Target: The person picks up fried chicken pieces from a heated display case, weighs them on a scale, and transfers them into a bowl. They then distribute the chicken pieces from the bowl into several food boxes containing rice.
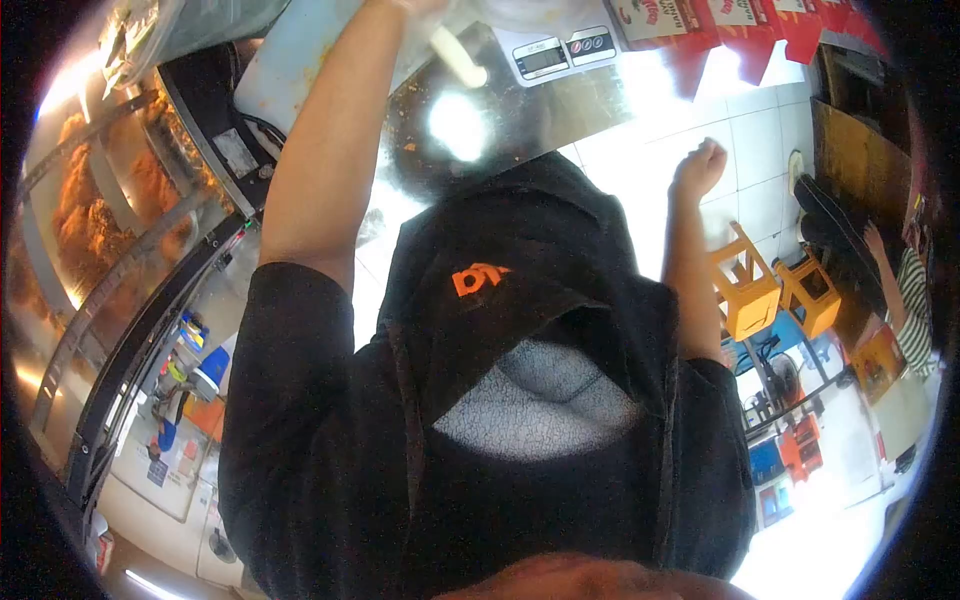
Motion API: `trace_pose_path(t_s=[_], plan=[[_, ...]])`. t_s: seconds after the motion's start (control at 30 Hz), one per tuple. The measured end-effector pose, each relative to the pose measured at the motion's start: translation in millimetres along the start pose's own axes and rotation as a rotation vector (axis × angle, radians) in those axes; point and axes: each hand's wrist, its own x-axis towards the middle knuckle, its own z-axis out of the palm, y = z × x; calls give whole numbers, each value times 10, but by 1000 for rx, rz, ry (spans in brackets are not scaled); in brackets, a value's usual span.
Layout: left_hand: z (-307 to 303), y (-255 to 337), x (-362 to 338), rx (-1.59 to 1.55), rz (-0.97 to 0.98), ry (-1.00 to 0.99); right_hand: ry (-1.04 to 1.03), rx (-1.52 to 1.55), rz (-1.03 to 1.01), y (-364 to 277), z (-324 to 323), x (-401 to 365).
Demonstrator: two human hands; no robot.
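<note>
My left arm reaches forward over the counter, and my left hand (425, 5) is cut off by the top edge of the head view, its fingers hidden. Just beside it, a white rod-like handle (460, 58) points back toward me; whether the hand grips it does not show. A white digital kitchen scale (555, 55) sits to the right of the handle, with a pale, blurred container (545, 12) on top. My right hand (703, 165) is held out at my side, fingers curled into a fist, with nothing visible in it.
Red printed packets (690, 30) line the counter's (540, 115) right end. On the left are a pale cutting board (290, 75) and a glass case with fried food (90, 220). Yellow stools (750, 295) stand on the right, near a person in a striped top (912, 310).
</note>
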Motion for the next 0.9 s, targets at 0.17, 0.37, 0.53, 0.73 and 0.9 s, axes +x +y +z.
trace_pose_path(t_s=[0.17,0.37,0.53,0.73,0.9], plan=[[325,-92,86,-1417,-932,-167,-39,-99,4,222,-271,-428],[-450,409,296,-607,-642,-432,-117,-326,-17,593,-568,-715],[2,95,177,-340,-151,-420,-120,-409,-28,576,-741,-849],[-547,124,-2,-406,-608,92,-250,-150,-130,-330,-383,-900],[-676,-57,-633,-634,-786,429,-623,79,-216,-1379,499,-964]])
